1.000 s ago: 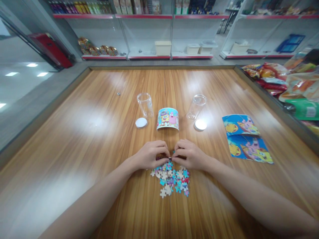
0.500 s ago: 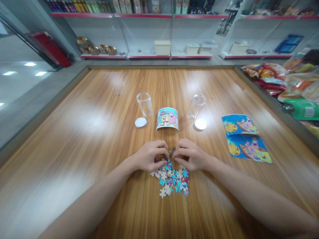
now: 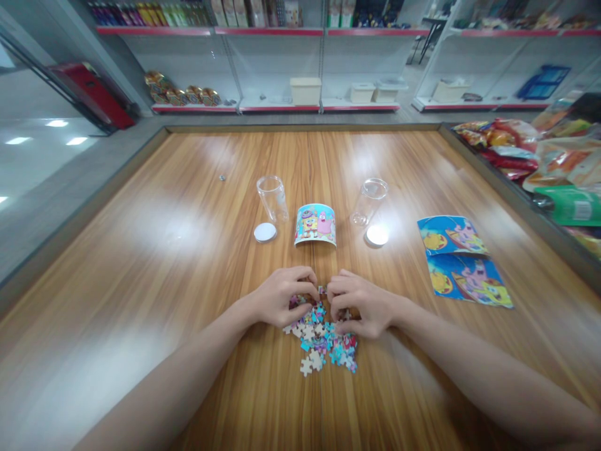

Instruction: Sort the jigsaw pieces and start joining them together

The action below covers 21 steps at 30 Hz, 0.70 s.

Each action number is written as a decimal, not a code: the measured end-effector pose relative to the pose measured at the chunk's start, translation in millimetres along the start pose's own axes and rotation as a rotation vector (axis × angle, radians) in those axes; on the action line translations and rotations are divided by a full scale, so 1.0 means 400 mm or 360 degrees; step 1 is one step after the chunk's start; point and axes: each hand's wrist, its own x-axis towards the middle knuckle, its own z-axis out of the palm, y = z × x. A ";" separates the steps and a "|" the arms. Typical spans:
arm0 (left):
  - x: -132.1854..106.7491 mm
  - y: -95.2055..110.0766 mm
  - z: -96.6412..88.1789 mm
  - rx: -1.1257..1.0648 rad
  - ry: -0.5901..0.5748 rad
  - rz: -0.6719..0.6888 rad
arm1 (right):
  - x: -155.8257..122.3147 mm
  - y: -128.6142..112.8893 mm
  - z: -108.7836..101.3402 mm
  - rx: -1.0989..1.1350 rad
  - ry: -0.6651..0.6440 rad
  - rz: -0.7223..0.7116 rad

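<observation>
Both hands rest on the far edge of a small heap of jigsaw pieces [image 3: 322,341] near the middle of the wooden table [image 3: 141,250]. The heap lies toward the person from the fingertips, spreading back between the two forearms; it has no clear long axis, only a rough patch slightly deeper than wide.

Left hand [image 3: 282,294] — fingers curled, tips pinched together on a piece at the heap's far left corner; the piece itself is mostly hidden. Right hand [image 3: 361,300] — fingers curled down onto pieces at the far right side, thumb tucked under; whether it actually grips one cannot be told. One small piece [image 3: 322,290] shows between the two sets of fingertips, touching or nearly touching both. Neither hand is clearly nearer to the heap.

Pieces: small, flat, interlocking tabs; blue, pink and white faces, some turned cardboard-side up, loosely overlapping.

Beyond the hands: a curled printed label [image 3: 316,224] standing on edge, flanked by two clear plastic tubes [image 3: 273,197] with a white lid [image 3: 265,232] by each. To the right, well apart, lie printed picture sheets [image 3: 462,260].
</observation>
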 end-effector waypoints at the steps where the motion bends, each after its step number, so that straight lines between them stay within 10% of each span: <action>1: 0.000 -0.001 0.001 0.0003 0.0002 0.0002 | 0.000 0.001 0.000 0.0022 0.0007 0.0008; 21: 0.028 -0.008 0.036 0.0228 0.0374 -0.0091 | 0.024 0.031 0.028 -0.0197 0.0813 0.0393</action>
